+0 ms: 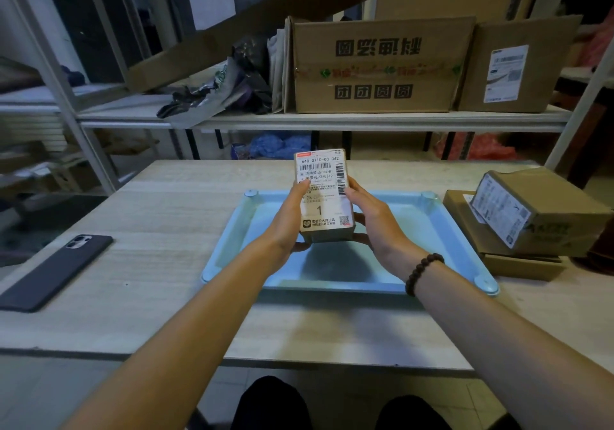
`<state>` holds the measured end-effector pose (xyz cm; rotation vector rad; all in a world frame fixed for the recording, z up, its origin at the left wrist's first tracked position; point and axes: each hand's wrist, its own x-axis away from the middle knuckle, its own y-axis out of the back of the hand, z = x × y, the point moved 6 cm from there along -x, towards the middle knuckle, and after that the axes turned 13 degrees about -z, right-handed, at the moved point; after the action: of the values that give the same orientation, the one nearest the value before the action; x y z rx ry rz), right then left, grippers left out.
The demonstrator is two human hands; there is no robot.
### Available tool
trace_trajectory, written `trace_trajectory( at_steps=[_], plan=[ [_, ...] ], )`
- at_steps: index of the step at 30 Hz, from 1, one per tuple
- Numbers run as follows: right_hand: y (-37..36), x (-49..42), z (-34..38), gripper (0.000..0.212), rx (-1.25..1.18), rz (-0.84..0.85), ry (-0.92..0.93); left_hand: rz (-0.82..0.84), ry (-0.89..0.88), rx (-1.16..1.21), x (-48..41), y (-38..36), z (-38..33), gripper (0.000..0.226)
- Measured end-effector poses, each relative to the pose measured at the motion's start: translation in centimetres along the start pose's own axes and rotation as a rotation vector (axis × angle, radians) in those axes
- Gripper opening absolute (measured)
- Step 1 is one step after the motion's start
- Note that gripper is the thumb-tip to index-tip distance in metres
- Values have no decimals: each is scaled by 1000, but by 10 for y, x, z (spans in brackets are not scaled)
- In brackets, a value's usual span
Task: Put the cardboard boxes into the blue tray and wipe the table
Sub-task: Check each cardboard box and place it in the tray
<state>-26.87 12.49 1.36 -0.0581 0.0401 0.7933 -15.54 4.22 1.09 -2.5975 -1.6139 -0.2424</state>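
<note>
Boxing step: left hand (288, 220) and right hand (372, 218) clasp small labelled cardboard box (324, 193) above light-blue plastic tray (445, 230); next, lower it in, then fetch stacked brown boxes (531, 217) at 3 o'clock.

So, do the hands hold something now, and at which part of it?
Yes. Both hands hold one small cardboard box above the blue tray. The left hand grips its left side, the right hand its right side, with fingers under its near end.
</note>
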Motion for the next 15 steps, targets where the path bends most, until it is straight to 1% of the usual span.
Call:
trace_trajectory(
  at_steps=[3, 6, 8, 12, 15],
  plan=[
    [-3, -1, 1, 34, 0, -5, -1, 0, -7, 8, 1, 3, -4, 47],
    [-10, 4, 3, 35, 22, 11, 2, -7, -4, 8, -1, 9, -3, 42],
    [-10, 5, 7, 30, 30, 14, 16, -3, -3, 9, -3, 11, -2, 42],
    [-5, 13, 7, 15, 29, 18, 3, 44, 15, 12, -2, 11, 3, 47],
    [7, 17, 4, 13, 40, -25, 50, 55, -30, -47, 4, 2, 9, 37]
  ],
)
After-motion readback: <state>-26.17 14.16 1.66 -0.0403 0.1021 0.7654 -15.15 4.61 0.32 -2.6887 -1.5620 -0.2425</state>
